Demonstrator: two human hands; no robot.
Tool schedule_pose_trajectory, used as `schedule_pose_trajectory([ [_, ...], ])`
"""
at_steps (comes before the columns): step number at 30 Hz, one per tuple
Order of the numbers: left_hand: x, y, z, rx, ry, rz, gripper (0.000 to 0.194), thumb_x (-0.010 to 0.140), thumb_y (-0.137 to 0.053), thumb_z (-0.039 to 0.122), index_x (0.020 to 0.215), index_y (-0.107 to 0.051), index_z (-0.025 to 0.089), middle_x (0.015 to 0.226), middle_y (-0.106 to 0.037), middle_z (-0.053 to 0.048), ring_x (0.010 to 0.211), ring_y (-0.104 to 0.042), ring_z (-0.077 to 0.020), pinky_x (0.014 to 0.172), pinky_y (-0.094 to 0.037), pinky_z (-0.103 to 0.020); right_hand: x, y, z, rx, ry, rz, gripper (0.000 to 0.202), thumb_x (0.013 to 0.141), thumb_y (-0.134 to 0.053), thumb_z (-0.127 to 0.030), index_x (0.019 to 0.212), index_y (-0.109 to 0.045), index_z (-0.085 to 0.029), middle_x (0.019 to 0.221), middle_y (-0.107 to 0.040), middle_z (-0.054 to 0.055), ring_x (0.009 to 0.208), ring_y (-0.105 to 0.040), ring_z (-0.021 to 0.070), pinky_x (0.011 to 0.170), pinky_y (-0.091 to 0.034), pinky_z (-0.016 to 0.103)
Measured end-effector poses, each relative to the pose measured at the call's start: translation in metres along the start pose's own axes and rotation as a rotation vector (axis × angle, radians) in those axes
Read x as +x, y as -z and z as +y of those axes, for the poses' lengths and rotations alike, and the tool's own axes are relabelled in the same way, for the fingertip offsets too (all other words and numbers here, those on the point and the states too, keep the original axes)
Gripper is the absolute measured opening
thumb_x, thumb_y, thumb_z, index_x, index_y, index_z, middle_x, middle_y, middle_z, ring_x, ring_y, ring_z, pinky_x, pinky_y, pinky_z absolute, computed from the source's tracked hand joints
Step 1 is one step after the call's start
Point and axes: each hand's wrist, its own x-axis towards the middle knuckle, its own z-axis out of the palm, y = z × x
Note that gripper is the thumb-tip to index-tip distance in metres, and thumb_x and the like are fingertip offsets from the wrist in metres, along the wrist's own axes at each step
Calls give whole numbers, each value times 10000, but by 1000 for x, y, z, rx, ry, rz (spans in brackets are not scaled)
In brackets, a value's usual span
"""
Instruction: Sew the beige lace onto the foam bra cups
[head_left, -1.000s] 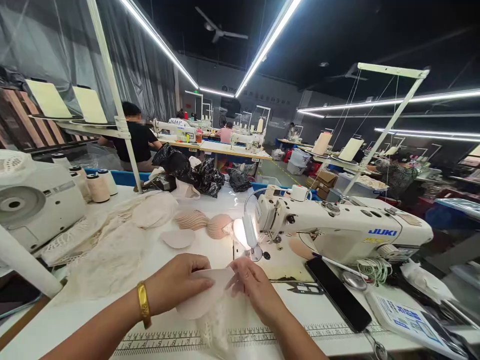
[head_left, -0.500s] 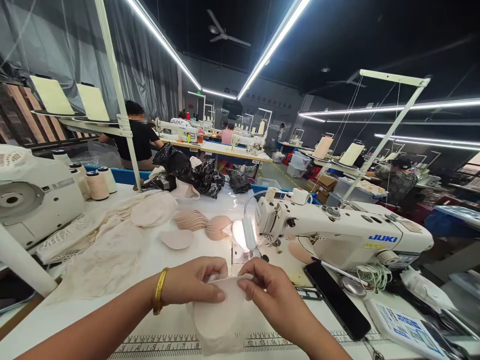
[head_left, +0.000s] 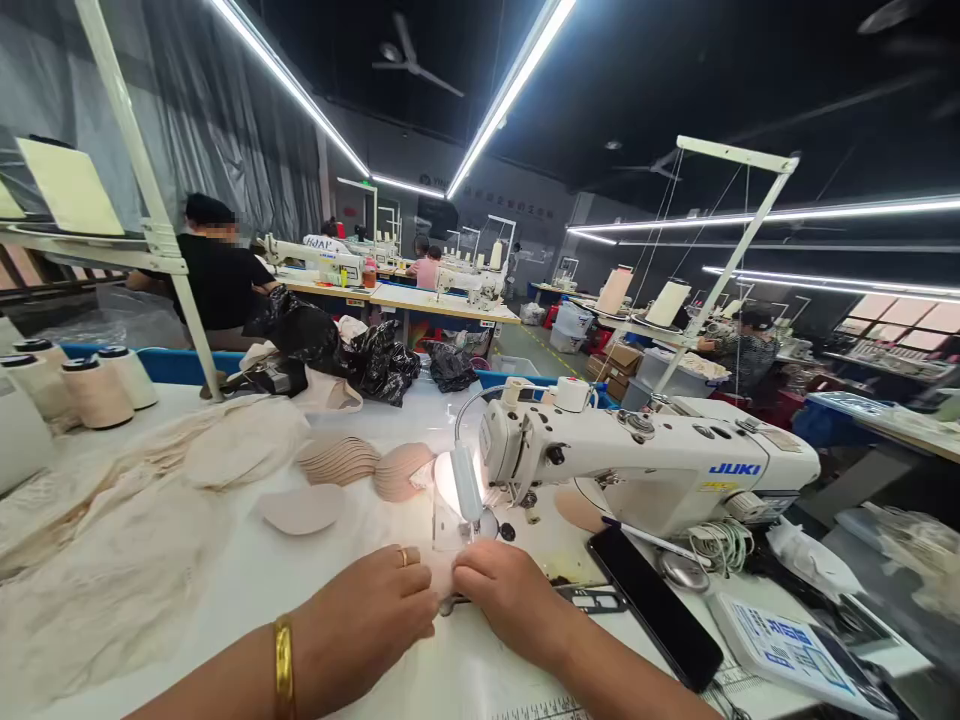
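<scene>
Looking midway, the work spreads over the worktop [head_left: 232,620], with a sewing machine [head_left: 645,450] at right and a heap of pale fabric [head_left: 142,530] at left. Fanned pads [head_left: 339,460] lie at the far side, apparently waiting. Nearer, the left hand [head_left: 367,625] lies palm down, knuckles bent; the right hand [head_left: 510,600] reaches in from the right, fingers curled. Both seem to pinch a pale piece, though the fingertips are mostly hidden. One loose pad [head_left: 300,508] lies left of them, untouched. Smallest, the pale piece [head_left: 442,578] sits between the hands, just near of the needle area; any stitching cannot be made out.
</scene>
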Motion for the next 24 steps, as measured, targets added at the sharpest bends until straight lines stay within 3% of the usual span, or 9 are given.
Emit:
schedule_pose_trajectory([
  [3, 18, -10, -5, 103, 1, -102, 322, 696, -701, -52, 875, -616, 203, 882, -690, -5, 759, -607, -220, 639, -391, -342, -4, 1, 14, 18, -10, -114, 199, 973, -549, -52, 930, -661, -210, 959, -754, 2, 838, -653, 173, 694, -463, 252],
  [6, 27, -21, -10, 214, 16, -217, 274, 714, -718, -34, 718, -583, 204, 761, -645, -20, 700, -582, -236, 566, -316, -354, -6, 7, 18, 164, -24, -86, 328, 963, -492, -8, 1116, -680, -228, 1140, -775, 1, 1014, -676, 179, 833, -517, 252],
  [9, 24, -31, -10, 128, 75, -90, 251, 889, -661, 31, 725, -581, 204, 781, -629, -25, 736, -578, -229, 622, -357, -351, -11, 14, 19, 240, -5, -30, 391, 973, -497, -18, 1233, -668, -255, 1215, -755, 15, 1124, -638, 205, 949, -517, 308],
  [12, 18, -35, -9, -14, 81, 24, 216, 978, -595, 87, 794, -589, 198, 853, -632, -26, 820, -580, -221, 725, -406, -348, -16, 21, 19, 227, -16, -27, 361, 968, -550, -48, 1214, -692, -270, 1118, -729, 36, 1000, -609, 213, 872, -521, 329],
  [15, 15, -39, -9, -74, 78, 53, 238, 1006, -518, 78, 805, -574, 193, 864, -621, -28, 812, -553, -217, 738, -399, -348, -18, 28, 19, 243, -32, -70, 353, 950, -549, -42, 1162, -713, -273, 983, -687, 24, 864, -551, 193, 765, -496, 299],
  [19, 15, -47, -10, -87, 82, 104, 254, 1007, -432, 64, 832, -560, 195, 843, -578, -32, 775, -493, -222, 732, -383, -361, -16, 34, 17, 289, -41, -102, 354, 941, -509, -32, 1108, -729, -254, 952, -677, 29, 840, -525, 191, 730, -463, 293],
  [24, 18, -46, -7, -81, 64, 95, 209, 924, -479, 18, 915, -582, 199, 877, -596, -45, 786, -493, -232, 738, -402, -366, -13, 40, 15, 308, -42, -134, 364, 924, -504, -34, 1092, -745, -248, 930, -678, 33, 830, -543, 190, 722, -452, 301],
])
